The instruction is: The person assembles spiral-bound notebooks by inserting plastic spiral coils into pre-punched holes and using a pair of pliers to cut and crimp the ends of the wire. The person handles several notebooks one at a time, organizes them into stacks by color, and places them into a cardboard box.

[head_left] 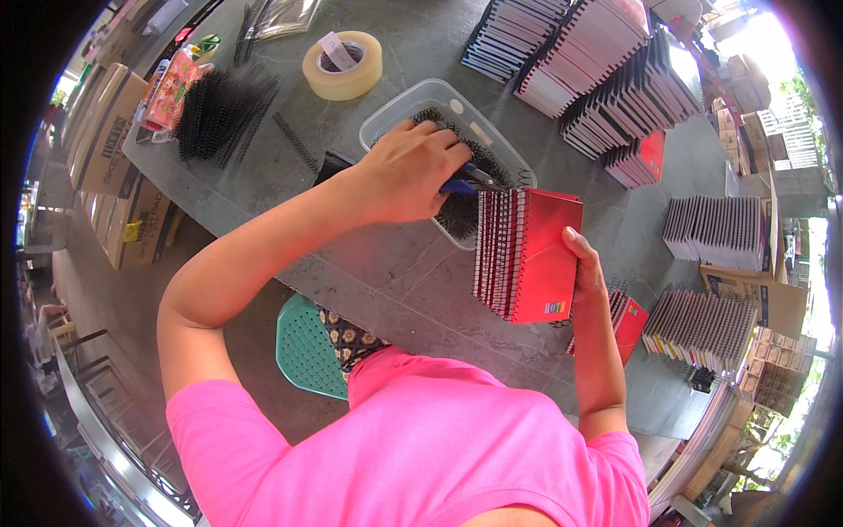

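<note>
My left hand (409,169) is closed around blue-handled pliers (479,176), whose metal jaws reach the top corner of a stack of red spiral notebooks (549,255). My right hand (587,265) grips that stack along its right side, with the thumb over the red front cover. Black wire coils show along the notebooks' left edges. Behind the pliers, a clear plastic tub (502,140) holds loose black coils, partly hidden by my left hand. The exact spot where the jaws meet the wire is too small to make out.
Black coils (219,114) lie heaped at the table's left, near a wide tape roll (362,81). Bound notebook stacks (584,57) stand at the far right, others (702,325) along the right. More red notebooks (625,327) lie beside my right forearm. A green stool (307,351) stands below the table edge.
</note>
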Demonstrator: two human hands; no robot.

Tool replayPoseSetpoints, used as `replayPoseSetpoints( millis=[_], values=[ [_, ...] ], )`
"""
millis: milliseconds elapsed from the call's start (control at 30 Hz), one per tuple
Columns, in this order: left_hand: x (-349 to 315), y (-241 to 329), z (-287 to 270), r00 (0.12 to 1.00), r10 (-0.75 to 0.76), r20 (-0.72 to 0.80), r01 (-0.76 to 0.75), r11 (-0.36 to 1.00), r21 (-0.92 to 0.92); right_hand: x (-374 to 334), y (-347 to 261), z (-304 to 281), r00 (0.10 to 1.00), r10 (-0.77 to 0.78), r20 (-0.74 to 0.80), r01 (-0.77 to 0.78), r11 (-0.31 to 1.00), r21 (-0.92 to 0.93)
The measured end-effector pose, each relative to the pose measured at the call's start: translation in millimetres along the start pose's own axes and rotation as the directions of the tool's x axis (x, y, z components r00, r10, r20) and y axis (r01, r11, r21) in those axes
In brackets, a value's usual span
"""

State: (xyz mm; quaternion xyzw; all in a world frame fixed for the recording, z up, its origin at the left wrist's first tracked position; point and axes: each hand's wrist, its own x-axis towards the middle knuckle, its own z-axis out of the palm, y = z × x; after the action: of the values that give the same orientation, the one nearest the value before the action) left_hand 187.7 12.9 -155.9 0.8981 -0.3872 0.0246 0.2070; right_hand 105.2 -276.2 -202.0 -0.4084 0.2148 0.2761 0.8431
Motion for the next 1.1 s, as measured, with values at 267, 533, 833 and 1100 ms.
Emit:
replayPoseSetpoints(
  millis=[267,533,833,1100],
  values=[
    [5,9,-4,0.982,0.113,-0.15,-0.096,0.989,0.116,-2,-1,9,1.0,0.01,-0.01,-0.009,1.0,0.029],
    [4,8,7,0.998,0.022,-0.065,-0.021,1.0,0.019,-1,3,4,0.999,0.004,-0.042,-0.003,0.999,0.039],
    [-2,10,1,0.989,0.09,-0.118,-0.085,0.995,0.047,-3,-2,7,0.999,0.041,0.021,-0.039,0.997,-0.072],
    [4,13,-3,0.982,-0.07,0.177,0.081,0.995,-0.052,-3,1,7,1.0,0.03,-0.006,-0.03,0.999,-0.039]
  ],
)
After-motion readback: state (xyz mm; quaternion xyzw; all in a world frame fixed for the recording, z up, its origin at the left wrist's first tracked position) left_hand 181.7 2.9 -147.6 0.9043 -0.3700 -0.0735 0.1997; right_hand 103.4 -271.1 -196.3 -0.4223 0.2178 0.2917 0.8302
